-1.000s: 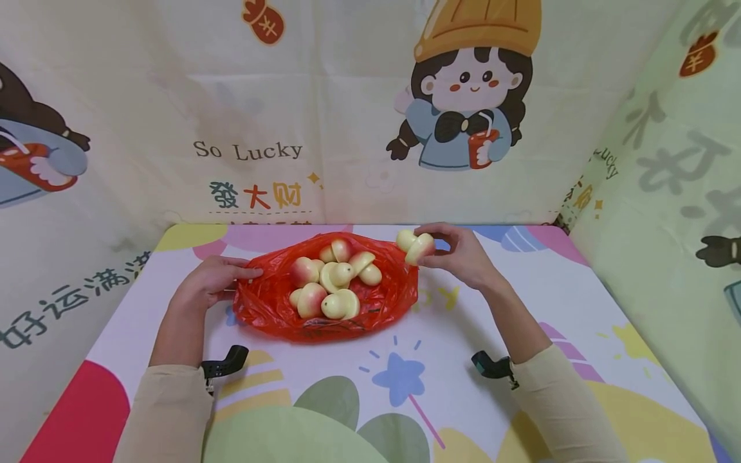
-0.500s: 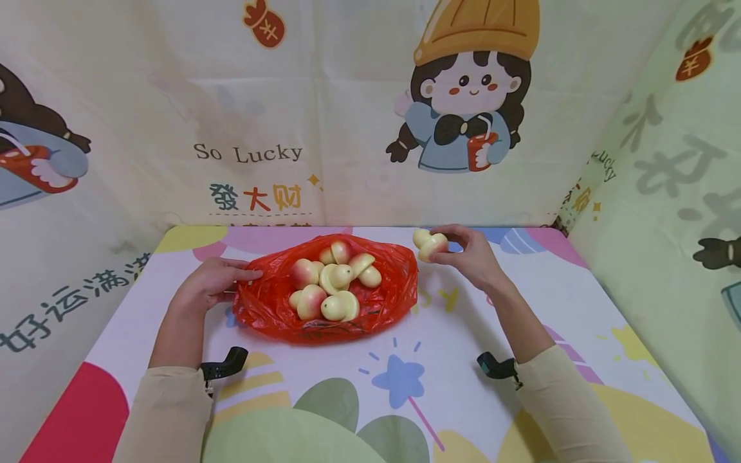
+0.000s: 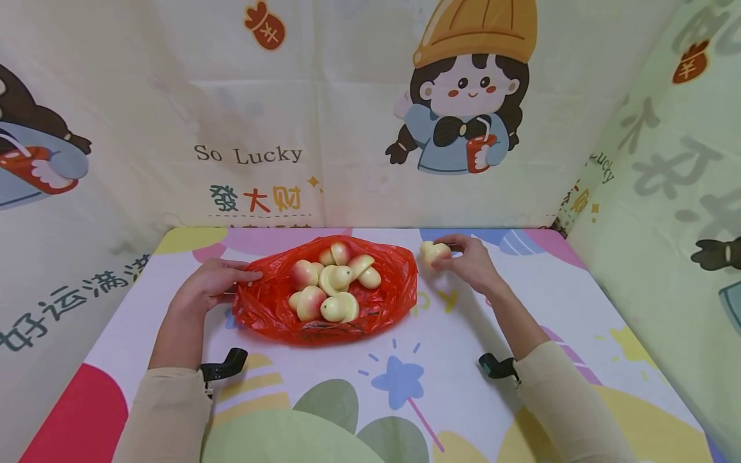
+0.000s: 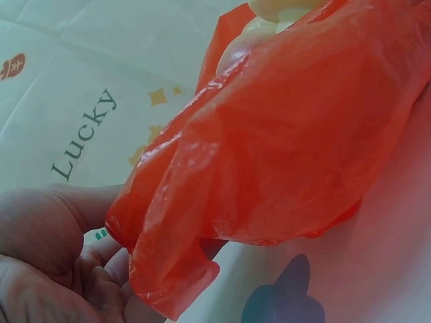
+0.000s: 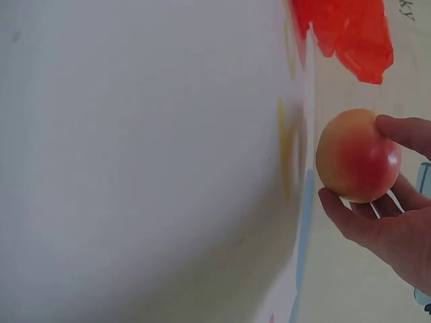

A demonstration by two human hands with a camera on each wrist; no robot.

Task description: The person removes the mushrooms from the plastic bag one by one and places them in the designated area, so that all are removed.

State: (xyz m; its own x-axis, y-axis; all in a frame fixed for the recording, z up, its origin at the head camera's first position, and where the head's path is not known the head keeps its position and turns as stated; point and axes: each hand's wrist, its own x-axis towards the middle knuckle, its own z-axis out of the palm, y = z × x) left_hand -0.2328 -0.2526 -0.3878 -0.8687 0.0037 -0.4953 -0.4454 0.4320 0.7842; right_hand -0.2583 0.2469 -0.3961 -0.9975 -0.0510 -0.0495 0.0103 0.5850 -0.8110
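A red plastic bag (image 3: 395,283) lies spread on the table, its mouth facing up. Several toy mushrooms (image 3: 309,303), cream with pinkish-red caps, sit inside it. My left hand (image 3: 215,281) grips the bag's left edge; in the left wrist view, fingers curl at the crumpled red plastic (image 4: 269,148). To the right of the bag, my right hand (image 3: 473,265) holds another toy mushroom (image 3: 438,253) between thumb and fingers, near the tabletop. Its rounded red-and-cream cap (image 5: 357,158) faces the right wrist camera; whether it touches the table is unclear.
The table wears a colourful printed cover (image 3: 457,347) with a blue star and green shapes. A cartoon-printed cloth wall (image 3: 347,128) stands behind it, with similar walls left and right. Black wrist cameras (image 3: 227,364) sit on both forearms.
My right hand has carried the toy mushroom from the bag's right edge further right, then lowered it slightly and tilted it. The left hand and the bag have hardly moved.
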